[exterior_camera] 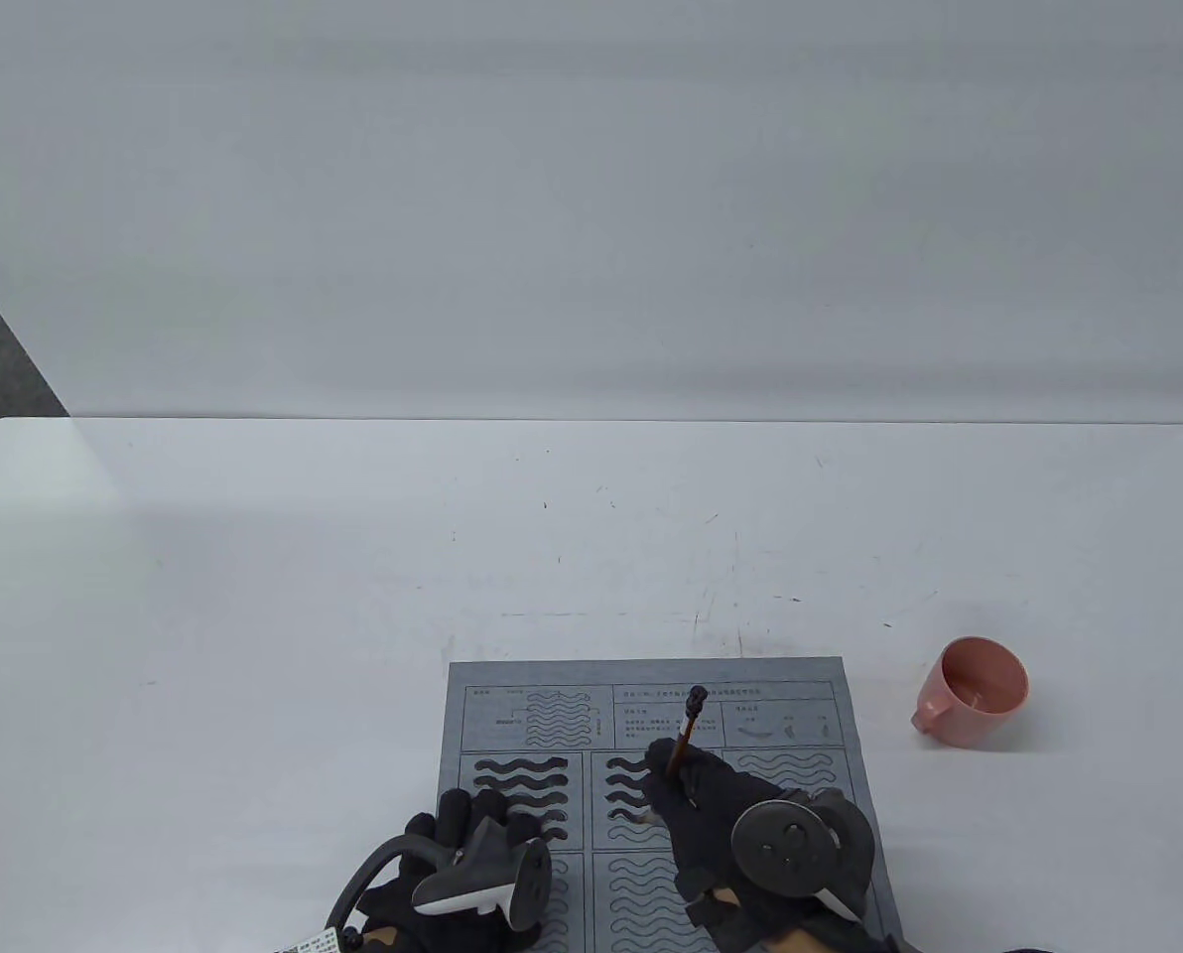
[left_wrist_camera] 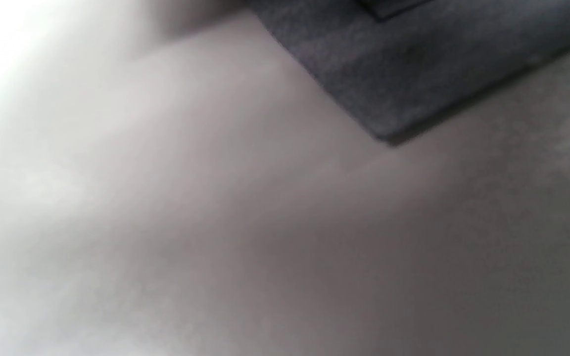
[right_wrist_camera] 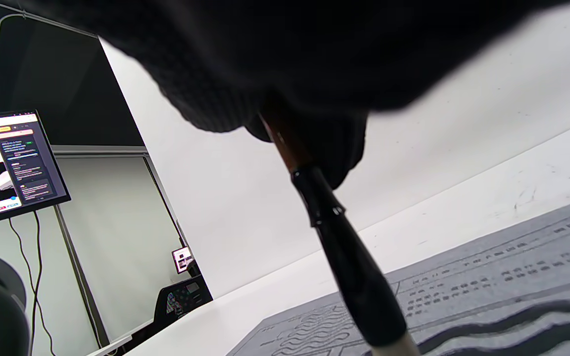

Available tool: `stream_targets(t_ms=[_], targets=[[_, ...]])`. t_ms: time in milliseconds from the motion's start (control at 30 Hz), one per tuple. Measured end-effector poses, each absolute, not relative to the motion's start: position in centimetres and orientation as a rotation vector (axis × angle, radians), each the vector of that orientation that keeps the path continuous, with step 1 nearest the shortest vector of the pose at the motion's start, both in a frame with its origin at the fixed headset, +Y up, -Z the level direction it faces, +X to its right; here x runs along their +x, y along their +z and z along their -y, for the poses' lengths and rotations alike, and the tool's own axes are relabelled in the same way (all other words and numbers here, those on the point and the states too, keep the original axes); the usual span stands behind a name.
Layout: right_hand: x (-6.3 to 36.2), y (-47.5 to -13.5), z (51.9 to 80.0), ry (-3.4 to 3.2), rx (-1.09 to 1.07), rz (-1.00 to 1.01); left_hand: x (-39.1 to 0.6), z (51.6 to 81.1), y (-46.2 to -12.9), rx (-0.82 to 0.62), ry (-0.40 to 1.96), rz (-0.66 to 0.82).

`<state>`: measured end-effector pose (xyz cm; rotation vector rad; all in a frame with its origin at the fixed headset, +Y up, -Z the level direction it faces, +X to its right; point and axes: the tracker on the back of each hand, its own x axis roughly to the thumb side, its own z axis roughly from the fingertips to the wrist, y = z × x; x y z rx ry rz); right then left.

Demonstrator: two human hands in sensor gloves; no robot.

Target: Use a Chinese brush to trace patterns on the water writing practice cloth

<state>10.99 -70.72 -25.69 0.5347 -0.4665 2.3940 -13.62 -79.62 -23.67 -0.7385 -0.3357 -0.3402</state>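
Note:
A grey practice cloth printed with wavy line patterns lies at the table's near edge. Several waves in its left and middle panels are dark. My right hand grips a Chinese brush and holds it nearly upright over the middle panel, with the tip hidden under the glove. In the right wrist view the brush slants down toward the cloth beside dark strokes. My left hand rests with its fingers on the cloth's left panel. The left wrist view shows only a blurred cloth corner.
A pink cup stands on the white table to the right of the cloth. A white backdrop rises behind the table. A monitor shows off to the side in the right wrist view.

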Motion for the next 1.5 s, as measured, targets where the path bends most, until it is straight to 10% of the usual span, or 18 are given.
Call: stream_targets(t_ms=[1500], targets=[[11.54, -25.25, 70.55, 2.463, 0.477, 0.528, -13.63, 79.64, -23.66, -0.738, -0.342, 0.336]])
